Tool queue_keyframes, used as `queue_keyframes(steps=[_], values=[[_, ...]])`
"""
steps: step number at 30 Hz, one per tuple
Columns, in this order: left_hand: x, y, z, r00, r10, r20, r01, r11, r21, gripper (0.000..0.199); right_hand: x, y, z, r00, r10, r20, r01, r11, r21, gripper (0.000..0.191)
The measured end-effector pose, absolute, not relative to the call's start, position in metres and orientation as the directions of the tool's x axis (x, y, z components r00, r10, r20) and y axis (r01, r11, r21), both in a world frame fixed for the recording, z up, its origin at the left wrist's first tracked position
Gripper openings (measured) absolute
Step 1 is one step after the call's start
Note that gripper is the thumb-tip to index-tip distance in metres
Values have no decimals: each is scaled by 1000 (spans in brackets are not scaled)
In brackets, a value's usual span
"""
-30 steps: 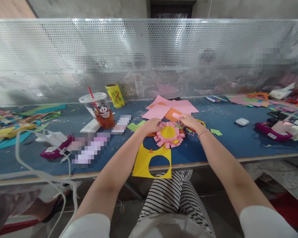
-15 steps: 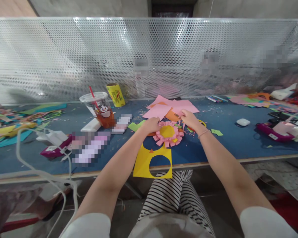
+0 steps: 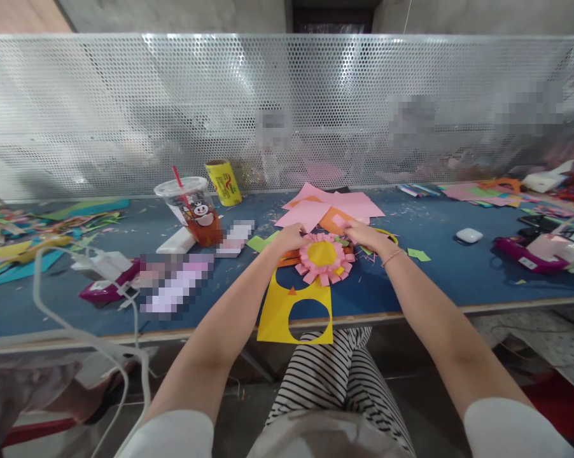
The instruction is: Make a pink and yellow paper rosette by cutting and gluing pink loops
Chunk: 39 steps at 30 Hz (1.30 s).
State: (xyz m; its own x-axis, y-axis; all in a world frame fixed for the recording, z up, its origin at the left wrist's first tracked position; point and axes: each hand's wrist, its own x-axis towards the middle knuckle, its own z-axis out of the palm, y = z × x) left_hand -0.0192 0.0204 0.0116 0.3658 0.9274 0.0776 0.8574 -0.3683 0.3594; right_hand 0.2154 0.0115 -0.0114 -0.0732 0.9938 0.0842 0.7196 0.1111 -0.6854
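A paper flower (image 3: 321, 254) with a yellow round centre and a fringe of pink paper petals lies on the blue table in front of me. My left hand (image 3: 294, 238) is closed at its upper left edge, fingertips against the petals. Just above the flower's upper right side, my right hand (image 3: 361, 233) pinches a small pink paper piece (image 3: 339, 221) over an orange sheet (image 3: 331, 218). Below the flower, a yellow sheet (image 3: 273, 312) with round holes cut out overhangs the table's front edge; a small orange triangle (image 3: 292, 291) rests on it.
Pink sheets (image 3: 306, 210) are stacked behind my hands. To the left stand a drink cup (image 3: 203, 219) with a red straw and a yellow roll (image 3: 224, 183). Purple power strips (image 3: 106, 287) with white cables lie at the sides. A perforated metal screen (image 3: 196, 114) closes off the back.
My right hand has turned and lowered slightly, and a small pink paper piece now shows at its fingertips over the orange sheet. My left hand stays beside the flower.
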Motion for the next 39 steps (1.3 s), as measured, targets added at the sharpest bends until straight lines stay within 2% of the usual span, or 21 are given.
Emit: queue_keyframes(steps=[3, 5, 14, 19, 22, 26, 30, 33, 37, 39], values=[[-21, 27, 10, 347, 936, 49, 841, -334, 425, 41, 211, 9, -9, -76, 997, 5, 569, 48, -821, 22], [-22, 29, 10, 353, 935, 32, 831, -329, 449, 40, 209, 6, -6, -55, 998, -4, 510, 25, -860, 21], [-22, 27, 11, 357, 934, 10, 834, -324, 447, 33, 206, -6, 3, -186, 982, -31, 380, 43, -924, 33], [-23, 26, 12, 374, 927, -27, 808, -311, 501, 27, 204, -5, -1, -188, 981, -47, 326, 17, -945, 36], [-23, 26, 16, 409, 910, -65, 755, -298, 584, 34, 202, -2, -3, -145, 988, 49, 275, 88, -958, 36], [-27, 24, 26, 424, 897, -124, 627, -191, 756, 55, 203, -4, 3, -141, 957, 252, 221, 278, -935, 33], [-36, 22, 36, 481, 869, -116, 486, -154, 860, 65, 203, -11, 15, -152, 921, 359, 147, 381, -913, 36], [-42, 20, 40, 533, 842, -85, 440, -190, 878, 64, 201, -14, 20, -123, 907, 403, 90, 414, -906, 42], [-42, 15, 43, 639, 768, -35, 332, -234, 914, 47, 200, -15, 20, -127, 888, 441, 24, 447, -894, 41], [-38, 12, 44, 626, 780, -11, 295, -224, 929, 42, 200, -16, 20, -131, 877, 463, -27, 463, -886, 41]])
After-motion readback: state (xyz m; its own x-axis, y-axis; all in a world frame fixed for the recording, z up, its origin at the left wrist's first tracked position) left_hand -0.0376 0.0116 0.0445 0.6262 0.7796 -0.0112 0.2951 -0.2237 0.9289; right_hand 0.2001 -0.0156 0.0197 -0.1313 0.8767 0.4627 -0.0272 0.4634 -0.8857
